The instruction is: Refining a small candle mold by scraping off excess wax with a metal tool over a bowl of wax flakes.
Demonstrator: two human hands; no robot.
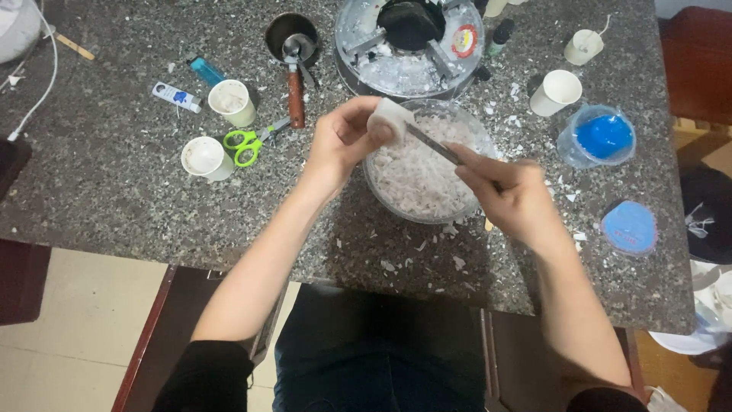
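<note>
Your left hand (339, 141) is closed around a white wax block (387, 120), held just above the glass bowl (465, 126); your right hand (507, 194) is clenched on a knife (433, 145), blade against the block. Bowl already well filled with white shavings (415, 179). A sizeable piece of block is left uncut, judging by what shows.

Our speckled grey granite table (122, 175), crowded with gear.

On it we saw a clear glass bowl of white flakes (421, 179), green-handled scissors (248, 143), three pale paper cups (232, 101), a round metal burner (410, 46) and scattered white shavings (427, 255).
</note>
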